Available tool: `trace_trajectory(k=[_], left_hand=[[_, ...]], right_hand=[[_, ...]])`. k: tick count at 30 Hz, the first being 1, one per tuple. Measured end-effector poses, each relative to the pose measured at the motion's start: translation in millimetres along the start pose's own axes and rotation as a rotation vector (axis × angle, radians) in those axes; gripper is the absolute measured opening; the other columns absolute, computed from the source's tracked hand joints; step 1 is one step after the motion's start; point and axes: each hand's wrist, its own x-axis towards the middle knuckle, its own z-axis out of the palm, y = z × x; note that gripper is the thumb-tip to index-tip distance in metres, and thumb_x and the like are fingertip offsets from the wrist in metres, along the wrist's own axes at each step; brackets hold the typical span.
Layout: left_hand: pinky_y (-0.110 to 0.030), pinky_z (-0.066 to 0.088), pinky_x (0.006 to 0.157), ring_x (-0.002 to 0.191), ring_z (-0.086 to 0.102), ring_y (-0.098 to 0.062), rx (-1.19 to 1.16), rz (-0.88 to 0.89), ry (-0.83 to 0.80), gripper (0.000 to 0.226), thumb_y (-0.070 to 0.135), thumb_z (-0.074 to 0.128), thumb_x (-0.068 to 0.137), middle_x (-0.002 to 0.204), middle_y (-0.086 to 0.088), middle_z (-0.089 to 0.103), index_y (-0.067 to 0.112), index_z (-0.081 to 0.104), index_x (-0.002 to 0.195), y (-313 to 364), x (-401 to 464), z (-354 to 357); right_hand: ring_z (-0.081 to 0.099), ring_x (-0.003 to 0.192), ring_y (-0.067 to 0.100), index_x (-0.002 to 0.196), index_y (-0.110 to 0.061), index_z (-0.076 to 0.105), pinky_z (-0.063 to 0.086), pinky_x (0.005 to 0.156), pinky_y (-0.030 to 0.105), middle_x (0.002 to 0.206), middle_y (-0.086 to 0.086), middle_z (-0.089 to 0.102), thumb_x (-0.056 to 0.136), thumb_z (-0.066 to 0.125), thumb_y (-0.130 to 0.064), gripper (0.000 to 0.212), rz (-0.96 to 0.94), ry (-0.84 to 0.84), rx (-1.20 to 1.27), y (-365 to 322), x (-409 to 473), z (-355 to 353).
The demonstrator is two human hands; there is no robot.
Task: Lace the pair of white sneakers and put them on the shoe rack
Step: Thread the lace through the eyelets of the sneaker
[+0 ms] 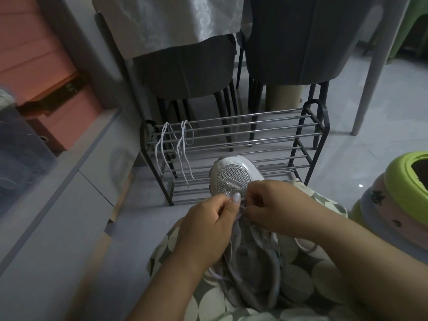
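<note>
Floor (382, 126): pale grey tile, dim light. Two dark chairs (185, 70) stand behind the rack, under a white cloth (166, 22). Pink box (46, 72) far left; stacked green and pink stools (393, 200) right.

Rack (234, 144): black frame, metal bars, on the floor just beyond the knees. Spare laces (178, 147), white, hang over its top bars at the left end.

Lap: spotted green fabric (298, 281). Sneaker (234, 177) lies on it, toe pointing away toward the rack, mesh toe cap up. Heel end hidden under the hands and forearms.

Left hand (208, 225): fingers curled, thumb and forefinger pinching a grey-white lace (239, 214) at the front eyelets. Forearm enters from lower left.

Right hand (275, 205): fingers curled tight, tips meeting the left hand's at the same spot on the lace; the exact grip is hidden. Forearm enters from lower right.

Loose lace loops trail back over the lap.
</note>
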Motion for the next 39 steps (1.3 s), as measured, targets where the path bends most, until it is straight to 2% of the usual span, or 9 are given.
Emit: trace_trajectory(k=[7, 14, 18, 23, 27, 29, 33, 36, 39], left_hand=[[-0.032, 0.034, 0.055, 0.051, 0.036, -0.007, -0.108, -0.051, -0.110, 0.057, 0.076, 0.034, 0.083, 0.049, 0.010, 0.036, 0.026, 0.040, 0.056, -1.9, 6.2, -6.2], [-0.034, 0.032, 0.061, 0.054, 0.036, -0.014, -0.205, -0.131, -0.188, 0.071, 0.082, 0.036, 0.078, 0.057, 0.000, 0.036, 0.014, 0.035, 0.059, 0.4, 9.0, -13.7], [-0.035, 0.032, 0.067, 0.058, 0.039, -0.017, -0.567, -0.186, -0.306, 0.070, 0.081, 0.053, 0.069, 0.057, -0.003, 0.039, 0.014, 0.040, 0.057, -8.9, 11.1, -13.5], [-0.023, 0.048, 0.058, 0.056, 0.052, -0.016, -1.033, -0.244, -0.307, 0.051, 0.056, 0.055, 0.081, 0.059, -0.005, 0.051, 0.014, 0.048, 0.052, -17.9, 8.1, -11.0], [-0.040, 0.052, 0.078, 0.081, 0.059, -0.029, -1.326, -0.279, -0.214, 0.056, 0.052, 0.076, 0.069, 0.078, -0.018, 0.055, 0.007, 0.048, 0.050, -27.3, 10.4, -13.7], [-0.044, 0.053, 0.084, 0.078, 0.062, -0.031, -1.379, -0.289, -0.145, 0.054, 0.048, 0.085, 0.058, 0.066, -0.017, 0.056, 0.009, 0.048, 0.047, -28.9, 9.7, -14.0], [-0.034, 0.056, 0.063, 0.042, 0.046, -0.015, -1.512, -0.301, -0.024, 0.048, 0.037, 0.088, 0.052, 0.043, -0.001, 0.039, 0.012, 0.047, 0.048, -28.1, 8.1, -20.1], [-0.017, 0.033, 0.037, 0.031, 0.029, -0.006, -1.567, -0.345, 0.027, 0.037, 0.033, 0.078, 0.063, 0.039, 0.006, 0.032, 0.013, 0.048, 0.052, -28.5, 8.6, -24.9], [-0.014, 0.016, 0.034, 0.028, 0.023, -0.003, -1.361, -0.361, 0.108, 0.029, 0.022, 0.065, 0.078, 0.038, 0.006, 0.028, 0.010, 0.047, 0.058, -25.6, 9.1, -23.9]], right_hand=[[0.037, 0.053, 0.007, 0.063, -0.020, 0.046, 0.035, 0.054, 0.023, 0.059, -0.005, 0.045, 0.080, 0.058, -0.024, 0.021, -0.016, -0.168, 0.106, 8.6, 2.4, -10.8], [0.040, 0.049, 0.007, 0.056, -0.019, 0.049, 0.036, 0.051, 0.024, 0.052, -0.008, 0.045, 0.072, 0.066, -0.011, 0.025, 0.068, -0.089, 0.396, 20.5, 2.2, -6.3], [0.040, 0.051, 0.011, 0.053, -0.019, 0.049, 0.036, 0.053, 0.025, 0.053, -0.003, 0.045, 0.072, 0.065, -0.006, 0.027, 0.076, -0.064, 0.513, 26.9, 1.1, -6.5], [0.055, 0.056, 0.017, 0.065, -0.007, 0.058, 0.049, 0.058, 0.024, 0.060, 0.008, 0.055, 0.076, 0.063, 0.007, 0.019, 0.126, 0.003, 0.790, 35.0, 3.1, 1.2], [0.063, 0.059, 0.018, 0.070, -0.002, 0.054, 0.050, 0.053, 0.020, 0.063, 0.013, 0.058, 0.078, 0.058, 0.017, 0.020, 0.167, -0.020, 1.114, 44.7, 6.0, 3.8], [0.060, 0.055, 0.015, 0.067, -0.007, 0.055, 0.048, 0.050, 0.020, 0.060, 0.010, 0.059, 0.078, 0.059, 0.012, 0.022, 0.154, -0.076, 1.246, 47.4, 7.2, 4.5], [0.047, 0.050, 0.015, 0.065, -0.013, 0.055, 0.043, 0.053, 0.025, 0.052, 0.002, 0.048, 0.065, 0.060, 0.001, 0.015, 0.131, -0.121, 1.551, 56.8, 6.5, 0.4], [0.046, 0.053, 0.019, 0.065, -0.015, 0.055, 0.041, 0.064, 0.031, 0.046, 0.000, 0.042, 0.044, 0.082, -0.005, 0.035, 0.092, -0.025, 1.666, 67.8, 6.8, -3.2], [0.056, 0.054, 0.020, 0.065, -0.014, 0.056, 0.054, 0.060, 0.031, 0.048, 0.002, 0.045, 0.036, 0.090, -0.013, 0.045, 0.051, 0.041, 1.741, 73.7, 6.7, -2.5]])
